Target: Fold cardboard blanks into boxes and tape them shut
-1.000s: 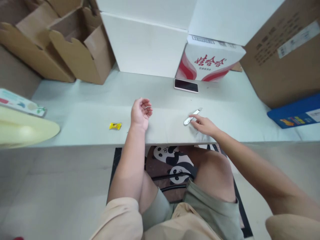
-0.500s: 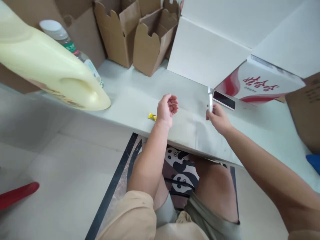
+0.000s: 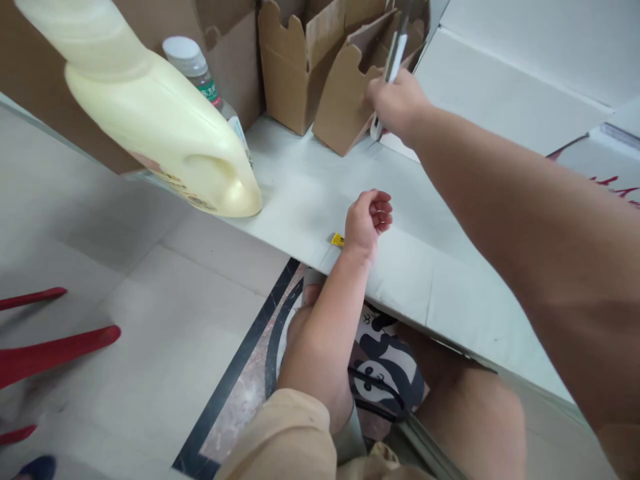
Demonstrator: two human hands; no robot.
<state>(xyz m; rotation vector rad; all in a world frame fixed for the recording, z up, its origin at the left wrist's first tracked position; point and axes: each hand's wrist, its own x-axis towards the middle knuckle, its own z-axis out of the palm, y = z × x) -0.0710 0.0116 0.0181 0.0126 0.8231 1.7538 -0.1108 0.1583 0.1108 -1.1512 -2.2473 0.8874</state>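
Observation:
My right hand (image 3: pixel 397 103) is stretched far forward and closed round a slim white tool (image 3: pixel 392 63), holding it upright against the small open brown cardboard boxes (image 3: pixel 345 93) at the back of the white table (image 3: pixel 300 193). My left hand (image 3: pixel 367 220) rests near the table's front edge with its fingers curled in; what it holds, if anything, is hidden. A small yellow wrapped candy (image 3: pixel 337 239) lies just left of that wrist.
A large cream plastic jug (image 3: pixel 155 120) lies on its side at the left with a clear capped bottle (image 3: pixel 205 80) behind it. Large white boxes (image 3: pixel 505 100) stand at the back right. Red chair legs (image 3: pixel 55 347) show on the floor.
My right hand lifted the white tool off the table and carried it forward and left to the brown boxes. My view swung left. The left hand stayed in place.

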